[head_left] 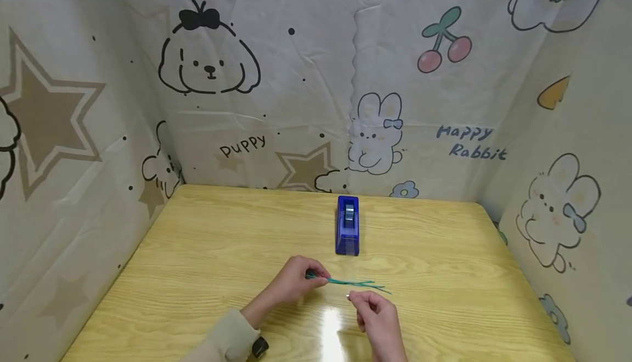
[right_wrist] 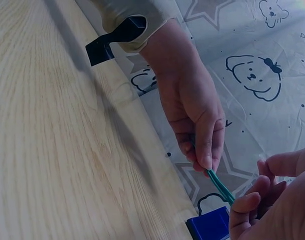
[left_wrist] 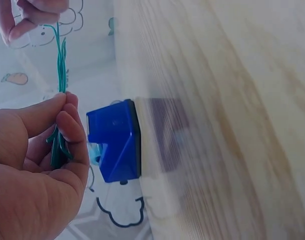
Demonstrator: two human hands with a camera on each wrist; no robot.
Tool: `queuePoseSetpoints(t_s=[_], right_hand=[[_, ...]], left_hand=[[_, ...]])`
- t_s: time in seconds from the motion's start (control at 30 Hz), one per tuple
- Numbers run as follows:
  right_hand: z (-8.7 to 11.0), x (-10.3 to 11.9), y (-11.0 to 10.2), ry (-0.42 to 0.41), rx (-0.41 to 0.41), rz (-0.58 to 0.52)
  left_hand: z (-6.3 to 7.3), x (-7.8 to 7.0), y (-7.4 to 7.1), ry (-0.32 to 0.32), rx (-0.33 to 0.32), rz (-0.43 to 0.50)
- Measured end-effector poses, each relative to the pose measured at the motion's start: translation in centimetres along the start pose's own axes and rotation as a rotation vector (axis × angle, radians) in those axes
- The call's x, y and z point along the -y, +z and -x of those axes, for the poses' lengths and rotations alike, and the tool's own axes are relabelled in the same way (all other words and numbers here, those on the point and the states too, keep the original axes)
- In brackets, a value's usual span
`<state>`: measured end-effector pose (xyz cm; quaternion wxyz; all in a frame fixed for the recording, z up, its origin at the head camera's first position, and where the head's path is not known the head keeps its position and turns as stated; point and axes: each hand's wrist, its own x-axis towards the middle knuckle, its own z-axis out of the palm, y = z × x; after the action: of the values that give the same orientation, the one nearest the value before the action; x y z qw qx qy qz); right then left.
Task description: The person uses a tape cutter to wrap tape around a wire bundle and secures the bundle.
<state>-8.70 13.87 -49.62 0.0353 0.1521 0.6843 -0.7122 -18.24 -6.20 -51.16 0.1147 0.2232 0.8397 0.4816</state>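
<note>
My left hand pinches a bundle of thin green wires between thumb and fingers. The loose ends fan out to the right in the head view. In the left wrist view, the short lower ends of the wires stick down inside the curled palm. Close to the far ends, my right hand has thumb and forefinger pinched together on a small piece of clear tape, seen as a pale glint. A blue tape dispenser stands behind both hands on the table.
The wooden table is enclosed by a printed cloth at the back and sides. A black strap sits at the left wrist, by the beige sleeve. Light reflects off the tabletop near the front.
</note>
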Motion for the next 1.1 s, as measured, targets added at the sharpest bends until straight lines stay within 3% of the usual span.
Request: queuePoseSetpoints(t_s=[0.3, 1.1], right_hand=[[0.0, 0.0, 0.2, -0.029, 0.003, -0.017], [0.1, -0.7, 0.5, -0.014, 0.002, -0.027]], left_hand=[[0.2, -1.0, 0.7, -0.008, -0.009, 0.0], [1.3, -3.1, 1.3, 0.02, -0.04, -0.002]])
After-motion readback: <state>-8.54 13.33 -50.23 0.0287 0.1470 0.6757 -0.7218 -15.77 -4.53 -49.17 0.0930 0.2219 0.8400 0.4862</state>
